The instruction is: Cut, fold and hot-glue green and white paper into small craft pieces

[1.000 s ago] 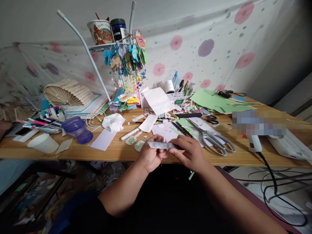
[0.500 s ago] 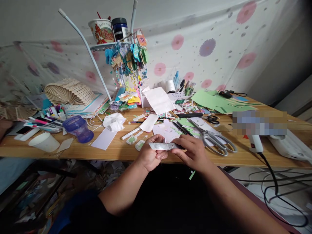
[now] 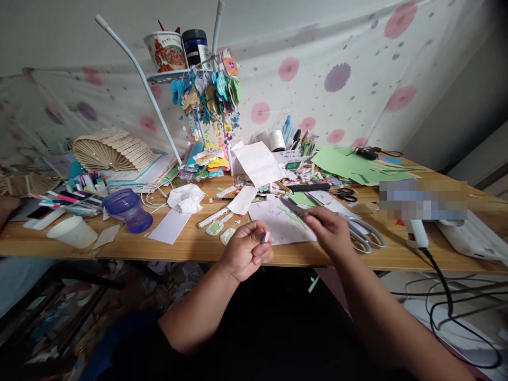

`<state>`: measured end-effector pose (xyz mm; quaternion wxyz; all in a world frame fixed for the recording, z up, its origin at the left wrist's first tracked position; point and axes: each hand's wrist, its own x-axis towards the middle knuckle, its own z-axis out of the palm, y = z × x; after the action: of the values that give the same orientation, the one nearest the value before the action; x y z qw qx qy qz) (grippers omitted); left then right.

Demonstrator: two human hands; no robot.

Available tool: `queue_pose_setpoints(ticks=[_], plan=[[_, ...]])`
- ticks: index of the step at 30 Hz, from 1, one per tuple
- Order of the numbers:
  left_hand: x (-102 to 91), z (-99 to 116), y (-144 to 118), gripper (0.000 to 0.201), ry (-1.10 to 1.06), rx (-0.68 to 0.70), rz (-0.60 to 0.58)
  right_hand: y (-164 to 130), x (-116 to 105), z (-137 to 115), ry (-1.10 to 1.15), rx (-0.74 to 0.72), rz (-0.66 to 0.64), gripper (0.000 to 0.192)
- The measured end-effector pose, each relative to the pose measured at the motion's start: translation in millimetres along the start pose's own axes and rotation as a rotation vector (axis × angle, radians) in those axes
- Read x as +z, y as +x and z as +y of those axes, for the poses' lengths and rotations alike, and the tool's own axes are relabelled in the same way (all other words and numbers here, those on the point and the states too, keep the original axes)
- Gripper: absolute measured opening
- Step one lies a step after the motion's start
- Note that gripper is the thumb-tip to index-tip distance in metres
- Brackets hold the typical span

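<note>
Left hand [image 3: 245,250] pinches a small white scrap [image 3: 266,237] at the desk [image 3: 190,247] edge; right hand [image 3: 330,230] apart, curled over the knife [image 3: 294,207] beside the scissors [image 3: 359,228], grip unclear.

Two bare forearms in view, no watch or rings, left hand [image 3: 245,250] and right hand [image 3: 330,230] uncovered; a dark sleeve with blue shows near the left elbow.

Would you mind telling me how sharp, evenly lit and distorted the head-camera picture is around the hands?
Head view: wide-angle bending curves the table edge; the left hand is fairly sharp, the right hand softer; the desktop is bright, the space under it dark; a pixelated block masks part of the right side.
</note>
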<state>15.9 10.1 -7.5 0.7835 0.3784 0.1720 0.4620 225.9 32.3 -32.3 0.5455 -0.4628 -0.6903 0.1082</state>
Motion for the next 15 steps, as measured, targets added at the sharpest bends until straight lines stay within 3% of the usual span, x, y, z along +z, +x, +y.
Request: queue_pose_setpoints(ticks=[2, 4, 10, 15], plan=[[0.5, 1, -1, 0.027, 0.032, 0.03, 0.016, 2, -4, 9, -0.008, 0.187, 0.091, 0.033], [0.7, 2, 0, 0.027, 0.071, 0.069, 0.048, 3, -3, 7, 0.019, 0.27, 0.105, 0.035], [-4.3, -3, 0, 0.024, 0.379, 0.159, 0.152, -5, 17, -18, 0.223, 0.299, -0.025, 0.038], [-8.2, -20, -6, 0.03, 0.517, 0.046, 0.166, -7, 26, -7, 0.227, 0.35, -0.052, 0.037]])
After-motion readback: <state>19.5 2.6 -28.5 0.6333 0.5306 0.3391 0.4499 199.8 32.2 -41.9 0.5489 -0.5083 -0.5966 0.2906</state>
